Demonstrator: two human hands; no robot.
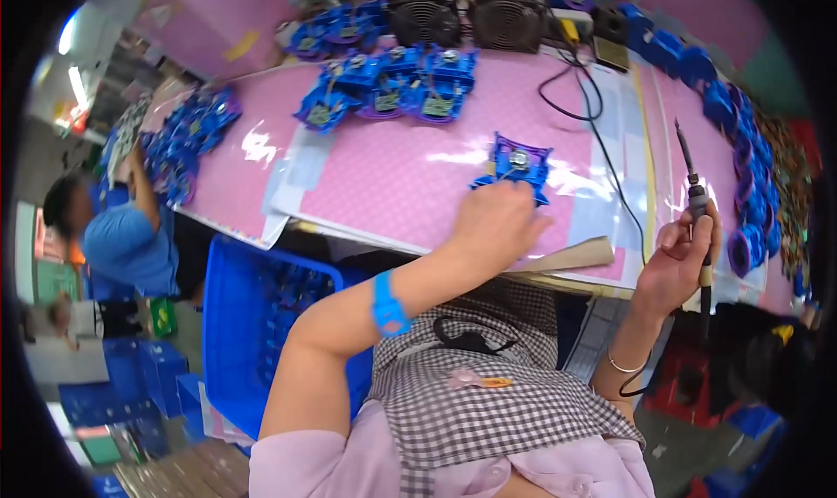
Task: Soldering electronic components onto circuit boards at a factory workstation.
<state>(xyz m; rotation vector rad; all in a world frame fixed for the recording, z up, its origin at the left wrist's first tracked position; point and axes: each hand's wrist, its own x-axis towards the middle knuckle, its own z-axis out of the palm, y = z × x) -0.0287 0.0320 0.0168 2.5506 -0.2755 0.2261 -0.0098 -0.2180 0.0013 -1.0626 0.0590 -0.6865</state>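
In my right hand (678, 258) is a soldering iron (697, 197), held upright with its bare tip pointing up, apart from any part. My left hand (499, 223) is at the near edge of a blue plastic housing (532, 162) on the bench, its fingers curled onto it and partly hidden by the back of the hand. A round silvery piece shows in the middle of that housing, and purple runs along its far edge. A tan strip (571, 254) lies by the bench's front edge, close to my left wrist.
Similar blue housings with green boards (384, 93) stand in rows at the back. More blue parts line the right side (741, 176). Two black fans (508, 23) face the bench. A black cable (602, 141) crosses the pink mat. Left are a blue bin (231, 324) and another person (131, 241).
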